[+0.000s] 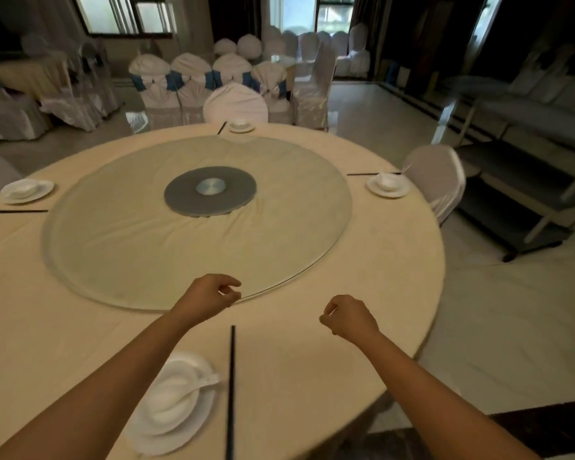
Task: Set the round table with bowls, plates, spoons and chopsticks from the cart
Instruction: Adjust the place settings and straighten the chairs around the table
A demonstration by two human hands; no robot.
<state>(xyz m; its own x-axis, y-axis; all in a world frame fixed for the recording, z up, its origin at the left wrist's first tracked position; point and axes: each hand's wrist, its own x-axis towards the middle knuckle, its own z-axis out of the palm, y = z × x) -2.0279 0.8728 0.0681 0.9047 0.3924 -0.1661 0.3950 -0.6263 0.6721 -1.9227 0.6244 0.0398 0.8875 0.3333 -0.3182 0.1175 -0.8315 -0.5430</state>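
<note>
Hovering over the round table point(362, 260) at lower centre: left hand point(210, 293) and right hand point(347, 315), both loosely curled, fingers drawn in, gripping nothing. Sitting at bottom centre, under the left forearm: plate point(186, 436) carrying a bowl point(170, 400) with a spoon point(210, 380) in it, chopsticks point(230, 393) lying just right of it. Showing three more place settings around the rim: left edge point(27, 190), far side point(241, 126), right point(388, 184). Standing at far right, well apart from the table: grey cart point(525, 180).
</note>
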